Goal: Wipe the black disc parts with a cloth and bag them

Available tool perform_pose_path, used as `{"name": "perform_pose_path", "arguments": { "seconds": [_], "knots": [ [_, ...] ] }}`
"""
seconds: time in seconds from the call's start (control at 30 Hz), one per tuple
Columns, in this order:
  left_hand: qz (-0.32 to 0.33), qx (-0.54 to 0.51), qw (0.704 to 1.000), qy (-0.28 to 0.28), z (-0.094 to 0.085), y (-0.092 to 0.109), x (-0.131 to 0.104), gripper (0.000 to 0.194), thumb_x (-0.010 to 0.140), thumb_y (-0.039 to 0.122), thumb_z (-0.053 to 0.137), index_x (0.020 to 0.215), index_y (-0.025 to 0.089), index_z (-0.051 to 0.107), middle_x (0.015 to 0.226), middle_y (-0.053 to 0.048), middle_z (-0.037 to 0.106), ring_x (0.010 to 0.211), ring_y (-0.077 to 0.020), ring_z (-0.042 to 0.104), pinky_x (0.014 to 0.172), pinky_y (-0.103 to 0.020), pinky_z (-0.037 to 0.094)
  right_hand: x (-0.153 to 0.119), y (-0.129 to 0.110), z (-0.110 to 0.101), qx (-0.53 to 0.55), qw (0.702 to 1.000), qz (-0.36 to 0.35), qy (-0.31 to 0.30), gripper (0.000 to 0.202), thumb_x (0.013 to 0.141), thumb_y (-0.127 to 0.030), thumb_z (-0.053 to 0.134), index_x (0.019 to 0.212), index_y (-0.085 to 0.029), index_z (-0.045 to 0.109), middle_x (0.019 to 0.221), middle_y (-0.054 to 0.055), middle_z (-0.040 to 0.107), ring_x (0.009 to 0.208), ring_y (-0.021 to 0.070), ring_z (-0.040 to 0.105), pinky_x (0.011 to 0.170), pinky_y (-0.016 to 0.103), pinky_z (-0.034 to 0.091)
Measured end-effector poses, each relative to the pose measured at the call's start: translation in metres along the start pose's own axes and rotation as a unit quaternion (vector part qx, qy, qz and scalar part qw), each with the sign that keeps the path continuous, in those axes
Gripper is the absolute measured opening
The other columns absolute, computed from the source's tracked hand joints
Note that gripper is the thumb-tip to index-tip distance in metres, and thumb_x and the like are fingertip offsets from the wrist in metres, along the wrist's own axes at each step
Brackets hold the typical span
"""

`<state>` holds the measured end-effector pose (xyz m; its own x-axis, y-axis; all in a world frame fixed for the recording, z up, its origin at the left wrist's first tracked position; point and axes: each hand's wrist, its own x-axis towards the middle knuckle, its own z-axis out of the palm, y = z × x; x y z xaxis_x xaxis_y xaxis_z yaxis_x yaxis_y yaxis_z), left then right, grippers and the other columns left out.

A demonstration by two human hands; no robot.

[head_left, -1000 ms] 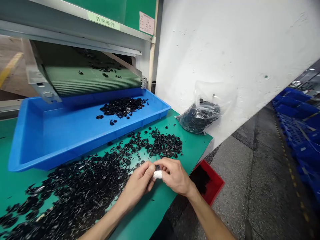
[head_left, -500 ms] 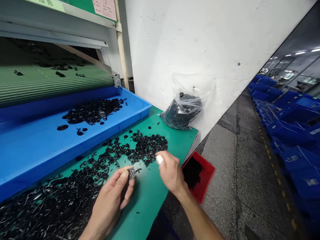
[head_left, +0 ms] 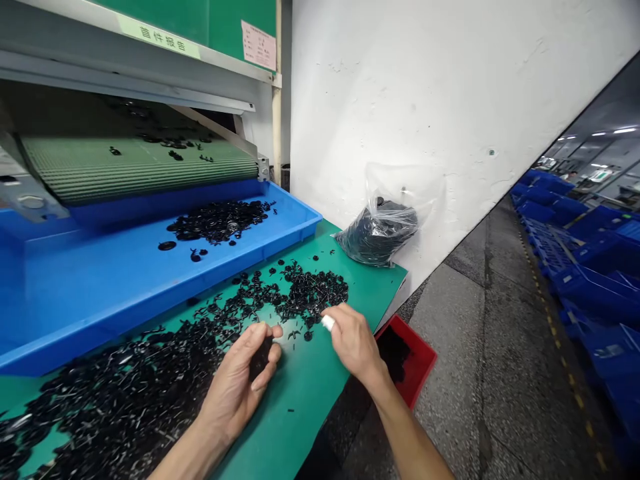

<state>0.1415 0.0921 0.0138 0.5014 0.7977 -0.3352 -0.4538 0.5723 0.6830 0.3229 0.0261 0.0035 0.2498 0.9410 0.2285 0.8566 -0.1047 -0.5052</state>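
Observation:
My left hand (head_left: 243,377) is over the green mat, its fingers curled around a dark plastic part (head_left: 260,359) partly hidden in the palm. My right hand (head_left: 354,341) is closed at the near right of a pile of small black plastic parts (head_left: 317,291). A white wrap (head_left: 328,323) covers the tip of one of its digits. Whatever those fingertips hold is too small to make out. A single round black part (head_left: 308,336) lies on the mat between both hands, beside a thin branched scrap piece (head_left: 293,335).
A large heap of black parts (head_left: 135,393) spreads over the green mat (head_left: 300,407). Behind it, a blue tray (head_left: 125,267) sits below a green conveyor belt (head_left: 150,170). A clear bag (head_left: 383,230) of black parts leans against the white wall. A red bin (head_left: 423,360) stands low at right.
The view has swung left, shifting the scene to the right. My left hand has turned, and the round part in its fingertips is now mostly hidden. A round part now lies near my right hand.

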Motion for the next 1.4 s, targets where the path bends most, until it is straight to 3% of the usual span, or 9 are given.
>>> {"name": "perform_pose_path", "arguments": {
  "seconds": [0.1,0.27,0.53,0.7,0.83,1.1,1.2,1.33,1.4],
  "knots": [
    [-0.017,0.031,0.999,-0.024,-0.002,-0.001,0.000,0.017,0.078,0.027,0.075,0.082,0.012,0.067,0.071,-0.001,0.060,0.040,-0.0004,0.033,0.028,-0.007,0.029,0.012,0.005,-0.001,-0.042,0.997,0.057,0.019,0.035,0.086,-0.003,0.045,0.109,-0.019,0.066,0.098,0.008,0.064,0.085,0.0196,0.060,0.070,0.026,0.041],
    [-0.032,0.094,0.992,-0.084,-0.004,-0.006,-0.001,0.025,0.083,0.038,0.070,0.087,0.013,0.067,0.059,0.002,0.055,0.038,0.0005,0.026,0.030,-0.008,0.020,0.029,0.010,0.000,-0.021,0.999,0.043,0.002,0.031,0.078,-0.002,0.048,0.090,-0.021,0.068,0.077,0.002,0.060,0.071,0.0164,0.056,0.062,0.024,0.037],
    [0.002,0.153,0.987,-0.056,0.000,-0.015,-0.002,0.033,0.079,0.045,0.070,0.094,0.016,0.064,0.077,-0.001,0.062,0.043,-0.0026,0.036,0.033,-0.012,0.020,0.018,-0.006,0.001,0.055,0.998,-0.015,0.021,0.022,0.079,-0.005,0.044,0.083,-0.020,0.059,0.086,0.002,0.061,0.073,0.0142,0.055,0.068,0.025,0.040],
    [0.002,0.231,0.970,-0.072,-0.001,-0.018,-0.005,0.035,0.086,0.053,0.057,0.080,0.019,0.056,0.045,0.008,0.046,0.036,-0.0050,0.027,0.035,-0.014,0.016,-0.002,-0.030,0.005,0.241,0.969,-0.037,-0.041,0.021,0.079,-0.007,0.047,0.088,-0.021,0.060,0.074,-0.003,0.062,0.065,0.0121,0.057,0.061,0.022,0.043],
    [0.011,0.323,0.943,-0.082,-0.002,-0.019,-0.006,0.041,0.084,0.060,0.054,0.070,0.021,0.050,0.039,0.009,0.042,0.034,-0.0070,0.024,0.035,-0.017,0.016,-0.013,-0.031,0.010,0.236,0.969,-0.063,-0.043,0.040,0.078,-0.003,0.045,0.107,-0.023,0.064,0.077,-0.002,0.062,0.067,0.0121,0.056,0.063,0.022,0.043],
    [0.024,0.400,0.915,-0.054,-0.003,-0.025,-0.005,0.051,0.083,0.067,0.049,0.062,0.021,0.052,0.039,0.005,0.045,0.034,-0.0089,0.035,0.035,-0.018,0.021,-0.013,-0.027,0.012,0.265,0.962,-0.047,-0.043,0.019,0.089,-0.013,0.049,0.083,-0.020,0.066,0.070,-0.002,0.066,0.064,0.0120,0.058,0.063,0.021,0.043],
    [-0.001,0.371,0.927,-0.051,-0.001,-0.025,-0.004,0.049,0.084,0.066,0.049,0.066,0.020,0.054,0.038,0.006,0.045,0.032,-0.0073,0.030,0.034,-0.017,0.019,-0.001,-0.020,0.008,0.237,0.968,-0.040,-0.077,0.023,0.088,-0.008,0.045,0.089,-0.021,0.065,0.069,-0.003,0.065,0.062,0.0111,0.058,0.061,0.020,0.042],
    [-0.008,0.257,0.966,-0.035,0.002,-0.018,-0.004,0.040,0.087,0.056,0.055,0.077,0.017,0.059,0.048,0.005,0.054,0.033,-0.0040,0.033,0.035,-0.014,0.024,0.023,-0.005,0.001,0.062,0.997,-0.030,-0.035,0.041,0.084,-0.003,0.043,0.114,-0.020,0.063,0.100,0.005,0.064,0.083,0.0162,0.061,0.072,0.025,0.044],
    [-0.008,0.189,0.982,-0.017,0.003,-0.013,-0.004,0.031,0.087,0.048,0.061,0.093,0.018,0.062,0.060,0.003,0.061,0.036,-0.0032,0.037,0.035,-0.013,0.027,0.035,-0.002,0.000,-0.011,0.998,-0.022,-0.056,0.041,0.084,-0.006,0.046,0.119,-0.021,0.062,0.104,0.007,0.062,0.085,0.0186,0.059,0.071,0.027,0.043]
  ]
}}
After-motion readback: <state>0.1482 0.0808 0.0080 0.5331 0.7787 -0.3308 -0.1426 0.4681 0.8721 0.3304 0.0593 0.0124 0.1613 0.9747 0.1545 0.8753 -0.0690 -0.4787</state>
